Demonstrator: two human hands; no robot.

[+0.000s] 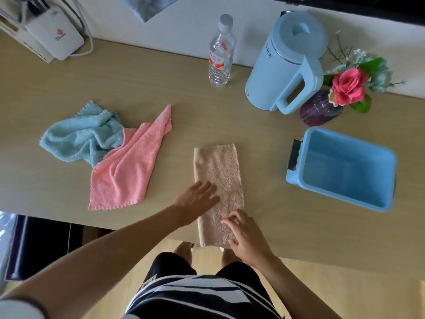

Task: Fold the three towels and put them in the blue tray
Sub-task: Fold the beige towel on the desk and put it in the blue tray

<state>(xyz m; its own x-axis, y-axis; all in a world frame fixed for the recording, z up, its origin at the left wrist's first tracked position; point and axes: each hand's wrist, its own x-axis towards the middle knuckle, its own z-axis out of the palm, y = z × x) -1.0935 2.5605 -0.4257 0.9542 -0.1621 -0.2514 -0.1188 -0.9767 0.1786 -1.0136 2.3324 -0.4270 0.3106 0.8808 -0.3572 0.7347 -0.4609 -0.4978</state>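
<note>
A beige towel (218,171) lies folded into a long strip in the middle of the table, its near end hanging over the front edge. My left hand (195,199) rests flat on the strip's left side, fingers spread. My right hand (247,236) presses on the near end with bent fingers. A pink towel (128,171) lies crumpled to the left, with a light blue towel (80,137) bunched on its upper corner. The blue tray (345,169) stands empty at the right.
At the back stand a clear water bottle (220,51), a light blue kettle (287,63) and a purple vase with a pink flower (322,107). A white box with cables (53,35) sits at the far left corner. The table's front edge (138,224) runs just below my hands.
</note>
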